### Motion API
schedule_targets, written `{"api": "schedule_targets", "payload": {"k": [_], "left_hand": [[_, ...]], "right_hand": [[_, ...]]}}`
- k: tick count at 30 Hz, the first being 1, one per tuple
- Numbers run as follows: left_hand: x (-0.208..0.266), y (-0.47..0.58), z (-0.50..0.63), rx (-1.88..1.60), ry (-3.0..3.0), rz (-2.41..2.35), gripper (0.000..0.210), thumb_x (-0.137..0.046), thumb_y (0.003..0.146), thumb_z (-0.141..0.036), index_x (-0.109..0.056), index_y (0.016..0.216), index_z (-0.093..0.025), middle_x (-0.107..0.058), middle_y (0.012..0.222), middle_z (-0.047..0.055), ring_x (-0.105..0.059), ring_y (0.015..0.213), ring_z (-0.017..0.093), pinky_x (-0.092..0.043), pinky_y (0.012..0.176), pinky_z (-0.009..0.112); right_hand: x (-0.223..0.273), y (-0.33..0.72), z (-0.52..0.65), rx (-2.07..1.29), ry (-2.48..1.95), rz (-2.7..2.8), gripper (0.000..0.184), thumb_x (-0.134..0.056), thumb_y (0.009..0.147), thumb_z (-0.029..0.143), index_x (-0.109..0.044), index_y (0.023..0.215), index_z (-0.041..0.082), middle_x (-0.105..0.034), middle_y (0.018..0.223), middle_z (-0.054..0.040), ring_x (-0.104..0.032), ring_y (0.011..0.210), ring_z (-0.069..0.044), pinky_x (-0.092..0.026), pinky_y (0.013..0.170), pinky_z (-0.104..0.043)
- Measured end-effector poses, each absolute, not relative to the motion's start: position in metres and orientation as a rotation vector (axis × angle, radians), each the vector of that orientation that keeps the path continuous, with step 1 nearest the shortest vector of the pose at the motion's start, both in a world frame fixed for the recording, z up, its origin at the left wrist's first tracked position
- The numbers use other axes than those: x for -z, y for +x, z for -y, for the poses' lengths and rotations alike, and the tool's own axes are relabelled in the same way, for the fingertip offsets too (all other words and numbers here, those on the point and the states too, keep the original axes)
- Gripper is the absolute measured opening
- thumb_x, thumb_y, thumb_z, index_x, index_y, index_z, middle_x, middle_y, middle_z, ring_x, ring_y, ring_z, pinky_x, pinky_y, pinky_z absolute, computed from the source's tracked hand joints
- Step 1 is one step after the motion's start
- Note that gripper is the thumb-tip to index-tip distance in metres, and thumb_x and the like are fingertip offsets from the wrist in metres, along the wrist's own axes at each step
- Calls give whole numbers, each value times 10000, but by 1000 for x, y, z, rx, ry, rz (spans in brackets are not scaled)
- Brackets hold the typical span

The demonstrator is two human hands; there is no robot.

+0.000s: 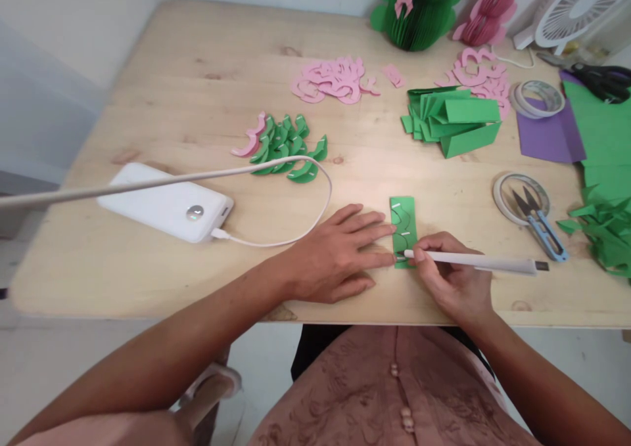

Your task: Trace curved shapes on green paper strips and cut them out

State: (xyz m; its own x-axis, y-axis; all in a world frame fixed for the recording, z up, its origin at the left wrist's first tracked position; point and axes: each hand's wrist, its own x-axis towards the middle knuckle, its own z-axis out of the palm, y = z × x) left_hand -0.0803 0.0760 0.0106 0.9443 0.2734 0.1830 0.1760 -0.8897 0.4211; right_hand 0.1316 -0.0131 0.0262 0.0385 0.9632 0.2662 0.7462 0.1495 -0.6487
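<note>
A small green paper strip [405,216] lies upright near the table's front edge, with curved dark lines drawn on it and several white staples. My left hand [345,252] rests flat with its fingers spread, the fingertips touching the strip's left edge. In my right hand [456,278] is a white pen [473,259], held in a writing grip. Its dark tip meets the lower part of the strip. Left of the strip, beyond my left hand, sits a pile of stapled green curved paper pieces [283,145] with a pink curved piece [251,137] beside it.
A white power bank [167,203] with a cable lies at left. Pink cutouts [335,79] and folded green paper [453,119] are farther back. At right are blue snips [545,230] on a tape roll [499,200], green scraps [608,229], black-handled scissors [604,81] and a fan [582,6].
</note>
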Motion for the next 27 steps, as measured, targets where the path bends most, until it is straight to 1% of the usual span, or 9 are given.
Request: {"api": "schedule_targets", "payload": {"k": [5, 11, 19, 27], "left_hand": [[-11, -80, -76, -316, 2694, -325, 379, -553, 915, -357, -606, 1281, -275, -476, 1486, 84, -366, 1396, 300, -236, 1172, 522], [-12, -80, -76, -320, 2692, -338, 379, -565, 909, -357, -607, 1278, -286, -474, 1488, 70, -364, 1397, 291, -240, 1172, 505], [-11, -80, -77, -324, 2688, -321, 384, -559, 912, -360, -605, 1285, -282, -480, 1483, 77, -371, 1390, 299, -248, 1167, 521], [-11, -80, -76, -331, 2689, -326, 377, -558, 913, -357, -612, 1278, -279, -481, 1482, 78, -373, 1388, 298, -249, 1168, 520]], "right_hand": [[-26, 132, 13, -421, -1646, 1746, 94, -581, 869, 237, -614, 783, 218, -649, 651, 19, -561, 514, -129, -430, 499, -256], [-27, 131, 12, -391, -1644, 1769, 110, -573, 869, 243, -615, 772, 215, -643, 625, 20, -536, 483, -123, -417, 479, -257], [-27, 132, 13, -374, -1672, 1761, 119, -562, 867, 235, -594, 753, 216, -607, 598, 30, -499, 463, -114, -400, 464, -253], [-27, 131, 13, -392, -1667, 1753, 115, -562, 873, 256, -606, 772, 222, -634, 626, 18, -535, 488, -127, -420, 475, -260]]}}
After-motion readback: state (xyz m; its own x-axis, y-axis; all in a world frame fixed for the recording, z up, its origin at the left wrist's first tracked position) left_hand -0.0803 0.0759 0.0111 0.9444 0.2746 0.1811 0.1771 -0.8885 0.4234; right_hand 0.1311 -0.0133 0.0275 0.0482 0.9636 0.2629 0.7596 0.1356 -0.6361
